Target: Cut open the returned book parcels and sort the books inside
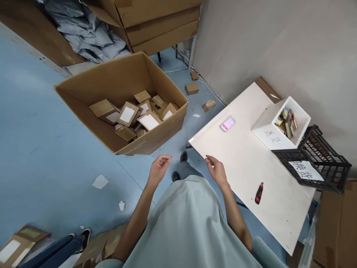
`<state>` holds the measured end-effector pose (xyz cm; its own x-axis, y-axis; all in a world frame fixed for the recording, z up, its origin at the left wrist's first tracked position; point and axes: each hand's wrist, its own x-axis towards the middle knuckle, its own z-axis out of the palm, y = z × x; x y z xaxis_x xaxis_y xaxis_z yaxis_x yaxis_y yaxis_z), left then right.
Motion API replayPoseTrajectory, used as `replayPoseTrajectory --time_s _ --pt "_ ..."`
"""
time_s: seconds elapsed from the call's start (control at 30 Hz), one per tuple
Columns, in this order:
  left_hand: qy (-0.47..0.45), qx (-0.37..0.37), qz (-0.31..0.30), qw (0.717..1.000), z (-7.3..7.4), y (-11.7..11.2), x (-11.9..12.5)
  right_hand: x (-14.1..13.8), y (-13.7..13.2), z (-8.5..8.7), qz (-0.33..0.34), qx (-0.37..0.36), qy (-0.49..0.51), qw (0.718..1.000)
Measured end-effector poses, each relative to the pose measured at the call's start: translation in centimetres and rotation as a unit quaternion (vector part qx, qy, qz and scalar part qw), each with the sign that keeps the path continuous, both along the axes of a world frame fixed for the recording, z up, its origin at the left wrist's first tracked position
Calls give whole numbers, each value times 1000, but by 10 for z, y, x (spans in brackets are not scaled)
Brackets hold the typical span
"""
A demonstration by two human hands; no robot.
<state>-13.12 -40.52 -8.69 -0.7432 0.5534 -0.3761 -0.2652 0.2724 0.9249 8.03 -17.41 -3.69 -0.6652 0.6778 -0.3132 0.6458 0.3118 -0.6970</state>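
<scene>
My left hand (159,171) hovers in front of my body, beside the near right edge of a large cardboard carton (103,83). Its fingers are loosely bent, with nothing visible in them. My right hand (216,172) is at the near left edge of the white table (242,149), its fingers half curled and apart from the thumb, holding nothing visible. Inside the carton lie several small brown boxes (127,113), some with white labels. A red and black utility knife (259,193) rests on the table, and a blurred-out phone-like item (227,123) lies farther back.
A white foam box (267,128) of small packets and a black plastic crate (329,156) stand on the table's right. Small boxes (192,88) and paper scraps (100,181) lie on the floor. Grey bags (92,35) fill a back carton. Another person's legs (60,247) show lower left.
</scene>
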Motion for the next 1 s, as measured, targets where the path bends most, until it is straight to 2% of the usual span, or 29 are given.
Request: replayPoseTrajectory --time_s 0.2,0.4,0.5,0.63,0.73,0.87,0.93,1.0 --pt "0 -42 50 998 -25 13 -110 -136 40 -31 53 -9 -26 998" --pt "-69 -150 136 977 -71 38 -232 -297 80 -71 153 -29 -62 986" --pt "-95 -200 173 960 -102 48 -282 -378 90 -104 211 -50 -87 972" --pt "-133 -234 236 934 -152 53 -335 -471 87 -163 261 -115 -131 949" --pt "-166 -245 288 911 -193 55 -366 -522 76 -212 275 -149 -157 937" --pt "-223 -238 329 886 -248 57 -393 -563 57 -271 284 -157 -193 926" --pt "-260 -220 331 880 -270 56 -399 -575 47 -294 274 -160 -192 929" --pt "-296 -195 325 877 -285 56 -401 -582 37 -308 252 -179 -184 933"
